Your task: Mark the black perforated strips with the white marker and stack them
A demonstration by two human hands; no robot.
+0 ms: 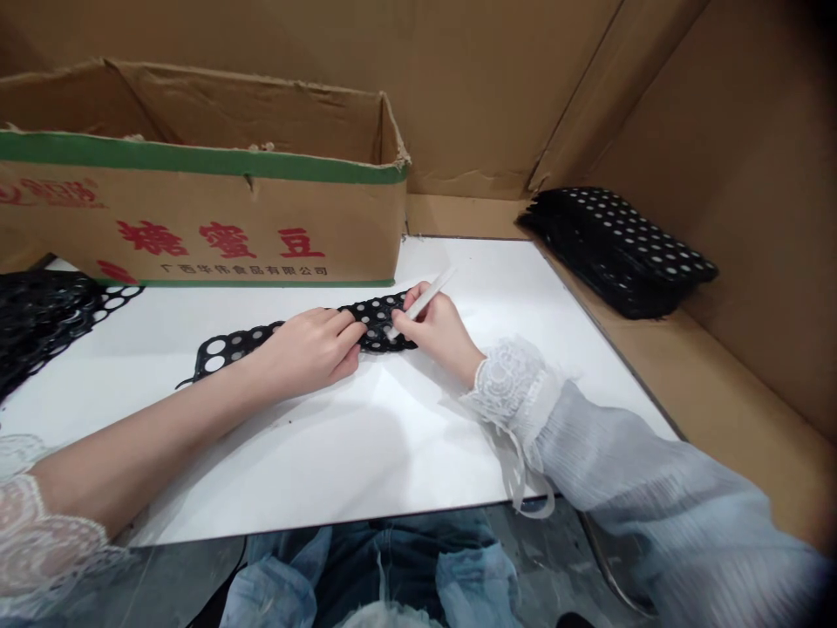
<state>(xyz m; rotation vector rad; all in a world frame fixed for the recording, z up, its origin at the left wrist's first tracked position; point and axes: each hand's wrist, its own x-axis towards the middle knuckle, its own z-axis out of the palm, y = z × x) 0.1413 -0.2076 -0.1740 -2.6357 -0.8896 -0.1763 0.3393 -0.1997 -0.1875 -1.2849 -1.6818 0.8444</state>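
The left hand (314,344) lies bent over the black dotted strip (376,314) on the white table (314,471), but I cannot tell if its fingers pinch it. The right hand (441,331) has a white stick (426,298) tight in its fingers, its tip at the strip, and I think working there needs the strip kept flat and still. The big open box (261,196) has small pale bits (261,146) inside, but its front hides most of them.

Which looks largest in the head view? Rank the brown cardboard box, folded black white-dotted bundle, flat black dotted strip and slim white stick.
1. Cardboard box
2. Folded bundle and dotted strip: too close to rank, as the left hand partly hides the strip
3. White stick
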